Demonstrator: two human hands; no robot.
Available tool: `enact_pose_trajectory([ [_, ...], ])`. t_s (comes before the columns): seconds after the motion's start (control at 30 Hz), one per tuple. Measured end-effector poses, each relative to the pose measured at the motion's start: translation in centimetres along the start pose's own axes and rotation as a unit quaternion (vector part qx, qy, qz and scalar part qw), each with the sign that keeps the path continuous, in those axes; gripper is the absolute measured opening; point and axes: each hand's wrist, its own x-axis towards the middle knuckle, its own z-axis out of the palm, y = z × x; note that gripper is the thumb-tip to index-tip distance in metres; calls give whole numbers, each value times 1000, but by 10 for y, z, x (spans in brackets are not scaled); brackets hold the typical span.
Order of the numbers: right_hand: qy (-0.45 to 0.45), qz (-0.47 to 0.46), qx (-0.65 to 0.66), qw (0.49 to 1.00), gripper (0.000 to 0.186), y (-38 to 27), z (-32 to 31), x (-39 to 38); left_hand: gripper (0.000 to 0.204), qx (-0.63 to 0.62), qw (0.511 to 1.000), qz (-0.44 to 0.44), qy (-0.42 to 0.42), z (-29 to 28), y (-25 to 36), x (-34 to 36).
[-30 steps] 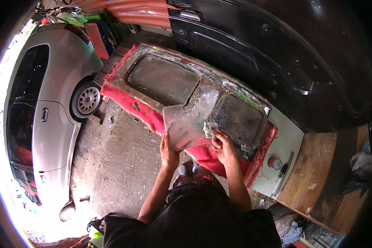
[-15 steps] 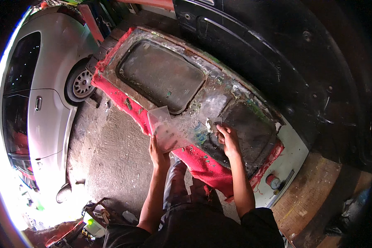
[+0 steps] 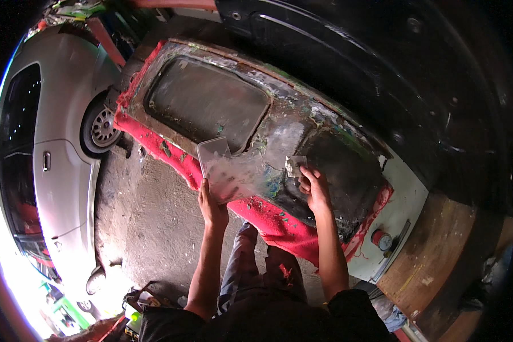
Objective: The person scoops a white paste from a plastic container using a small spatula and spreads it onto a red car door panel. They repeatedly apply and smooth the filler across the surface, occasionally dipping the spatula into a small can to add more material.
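My left hand grips a clear rectangular sheet by its near left side, held over the edge of a weathered panel with two rounded-rectangle recesses and flaking paint. A small thin applicator smeared with pale paste is pinched in my right hand, above the panel's darker right recess. Red fabric speckled with green flakes lies under the panel and sticks out along its edges. A small red-labelled can and a long metal bar sit on the pale board at the right.
A silver car stands left of the concrete floor, near the bench. A large black panel leans behind the work. A wooden surface extends at the right, and assorted clutter lies at the lower left.
The view has tilted and shifted. Both hands, still holding the sheet and applicator, appear a little further up, the left also further left in the picture. More of my legs shows below the panel.
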Motion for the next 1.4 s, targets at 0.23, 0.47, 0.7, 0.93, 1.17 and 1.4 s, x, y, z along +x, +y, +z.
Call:
enact_pose_trajectory([
  [0.23,4,-68,109,992,19,-22,-36,-42,52,29,995,-43,-86,48,-17,-10],
  [0.47,58,-151,183,970,24,-48,-93,-68,53,40,983,-75,-161,124,-24,-15],
  [0.7,91,-130,170,973,27,-69,-126,-50,54,31,990,-68,-121,158,-48,-18],
  [0.93,95,-115,99,984,23,-88,-105,7,56,24,995,-65,-72,150,-62,-8],
  [1.17,107,-140,-55,983,20,-100,-62,78,53,41,999,-28,-20,133,-62,16],
  [1.4,133,-333,-348,866,22,-100,-49,141,52,3,999,-33,27,122,-46,49],
])
